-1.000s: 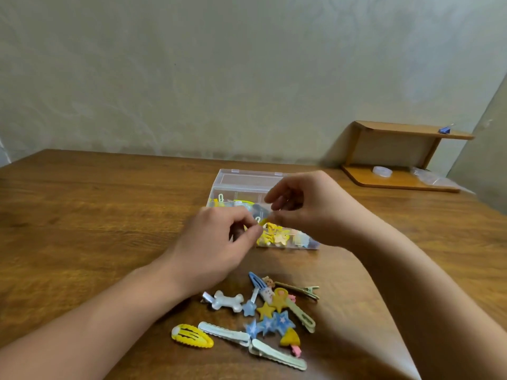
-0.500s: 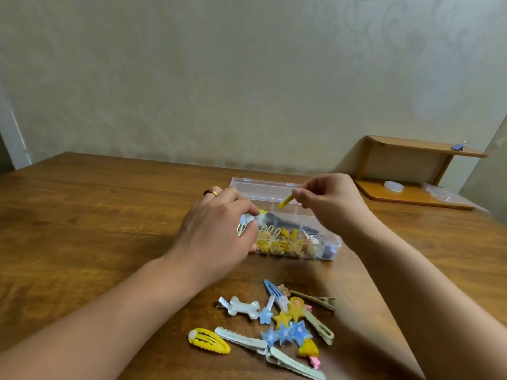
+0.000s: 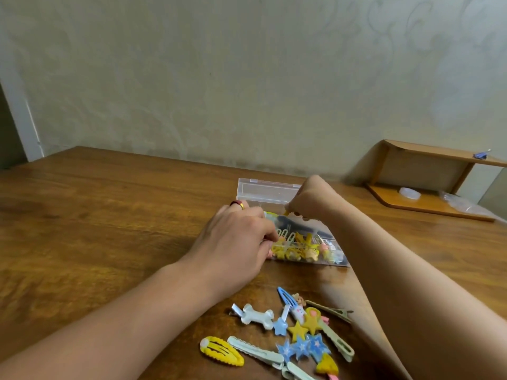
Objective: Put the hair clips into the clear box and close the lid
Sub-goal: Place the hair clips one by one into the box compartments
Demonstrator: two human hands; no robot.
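Right hand: pinching a yellow clip, now lowered to the clear box. Left hand: still gripping the box's left end. Loose hair clips unmoved, near side.

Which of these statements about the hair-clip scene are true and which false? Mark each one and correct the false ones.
1. The clear box has its lid open. True.
2. Every clip is inside the box. False: a pile of loose clips lies on the table.
3. The right hand pinches a small yellow piece over the box. True.
4. The left hand rests on the white bone clip. False: it is at the box's left end.
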